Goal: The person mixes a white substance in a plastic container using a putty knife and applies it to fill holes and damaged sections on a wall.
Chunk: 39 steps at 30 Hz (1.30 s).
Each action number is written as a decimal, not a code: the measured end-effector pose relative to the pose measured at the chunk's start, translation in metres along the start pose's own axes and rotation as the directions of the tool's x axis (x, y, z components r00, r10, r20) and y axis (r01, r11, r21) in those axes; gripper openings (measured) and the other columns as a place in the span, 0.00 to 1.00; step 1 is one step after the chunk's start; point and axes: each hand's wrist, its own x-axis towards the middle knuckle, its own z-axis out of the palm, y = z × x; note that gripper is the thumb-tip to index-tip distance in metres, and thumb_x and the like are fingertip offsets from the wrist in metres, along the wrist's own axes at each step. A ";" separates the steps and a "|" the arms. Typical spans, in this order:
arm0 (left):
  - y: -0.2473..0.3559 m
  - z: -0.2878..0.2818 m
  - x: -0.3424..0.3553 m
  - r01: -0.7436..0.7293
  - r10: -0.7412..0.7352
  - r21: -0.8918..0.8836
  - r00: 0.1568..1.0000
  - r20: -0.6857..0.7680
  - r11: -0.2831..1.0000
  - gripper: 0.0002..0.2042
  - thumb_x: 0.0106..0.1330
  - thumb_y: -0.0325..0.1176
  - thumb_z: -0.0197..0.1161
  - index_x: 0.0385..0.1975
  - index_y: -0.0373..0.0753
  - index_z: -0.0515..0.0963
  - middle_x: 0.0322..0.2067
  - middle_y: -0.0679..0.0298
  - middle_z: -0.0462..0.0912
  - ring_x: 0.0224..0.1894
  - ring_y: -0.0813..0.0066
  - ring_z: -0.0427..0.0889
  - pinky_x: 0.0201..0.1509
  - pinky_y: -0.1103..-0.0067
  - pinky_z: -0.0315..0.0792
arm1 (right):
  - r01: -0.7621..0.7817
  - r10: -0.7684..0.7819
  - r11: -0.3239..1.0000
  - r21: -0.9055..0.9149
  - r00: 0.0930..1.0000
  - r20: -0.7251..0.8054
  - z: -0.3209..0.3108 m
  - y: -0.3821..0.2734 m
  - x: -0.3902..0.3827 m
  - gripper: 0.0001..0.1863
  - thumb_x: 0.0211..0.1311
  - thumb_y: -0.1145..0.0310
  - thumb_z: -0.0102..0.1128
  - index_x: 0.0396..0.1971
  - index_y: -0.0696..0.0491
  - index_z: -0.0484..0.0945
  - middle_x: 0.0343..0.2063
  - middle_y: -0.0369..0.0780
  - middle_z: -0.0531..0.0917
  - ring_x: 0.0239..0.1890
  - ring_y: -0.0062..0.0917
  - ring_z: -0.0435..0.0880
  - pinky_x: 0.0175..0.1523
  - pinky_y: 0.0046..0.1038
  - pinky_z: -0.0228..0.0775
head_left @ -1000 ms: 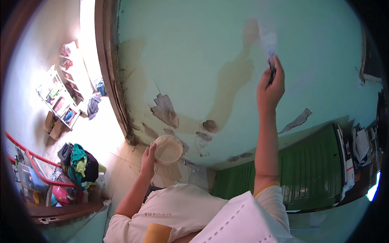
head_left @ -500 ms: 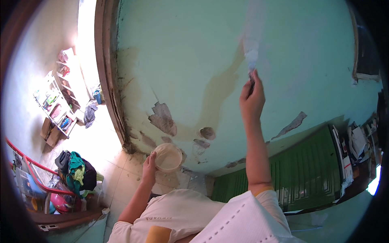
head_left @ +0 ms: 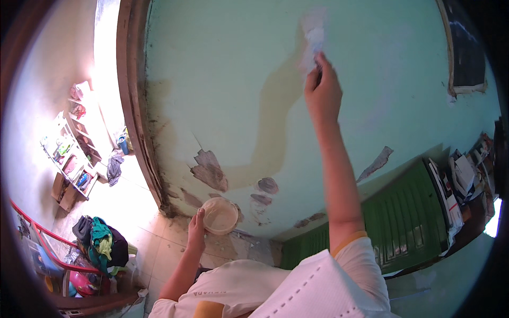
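My right hand (head_left: 324, 91) reaches up to the green wall (head_left: 222, 79), closed round the handle of a putty knife (head_left: 316, 42). The knife's pale blade lies at a whitish smear (head_left: 316, 17) on the wall; its edge is blurred against it. Lower down, my left hand (head_left: 196, 233) grips the rim side of a round, cream-coloured bowl (head_left: 220, 216), tilted so that its inside shows. A pale coating covers the bowl's inside. Peeled grey patches (head_left: 210, 170) mark the wall just above the bowl.
A brown wooden door frame (head_left: 135, 106) bounds the wall on the left. Beneath my right arm stands a green panelled piece (head_left: 395, 222), with papers (head_left: 464, 175) piled beside it. Clothes (head_left: 101, 244) are heaped at lower left near a red rail (head_left: 50, 238). A shelf rack (head_left: 74, 153) stands beyond.
My right hand and the putty knife have moved higher up and slightly left along the wall. The bowl stays in my left hand, and the whole view has shifted a little.
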 end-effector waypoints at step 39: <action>0.004 -0.006 -0.005 0.063 -0.063 0.007 0.998 0.020 0.998 0.32 0.70 0.59 0.58 0.60 0.35 0.73 0.53 0.59 0.78 0.54 0.70 0.79 0.53 0.72 0.76 | -0.190 0.187 0.982 0.005 0.972 0.143 -0.026 -0.021 -0.101 0.23 0.68 0.72 0.54 0.62 0.52 0.69 0.42 0.48 0.82 0.39 0.43 0.86 0.38 0.41 0.82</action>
